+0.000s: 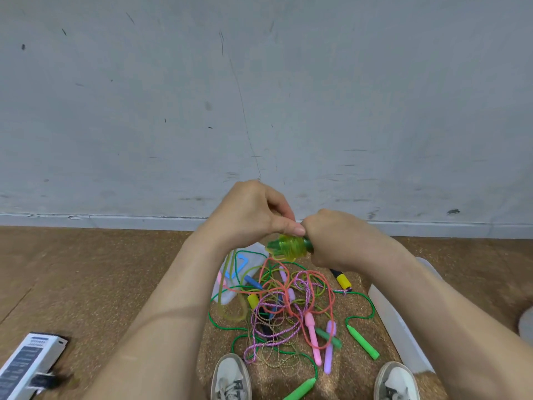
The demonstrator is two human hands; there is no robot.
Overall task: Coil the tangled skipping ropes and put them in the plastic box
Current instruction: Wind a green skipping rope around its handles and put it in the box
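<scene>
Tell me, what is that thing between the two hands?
In the head view, a yellow-green rope coil wound round dark green handles: the left hand pinches the coil, the right hand grips the handles.

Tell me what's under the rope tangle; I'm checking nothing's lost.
A whitish plastic piece with a blue loop shows beneath the tangle at its left edge; the rest is covered.

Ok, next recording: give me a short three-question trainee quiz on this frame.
1. True or false: the rope pile lies inside the plastic box.
2. The right hand grips: A a pink handle; B the dark green handle wound with yellow-green rope; C nothing.
3. On which side of the person does the box stand?
Key: 1 false; 2 B; 3 their right.
</scene>
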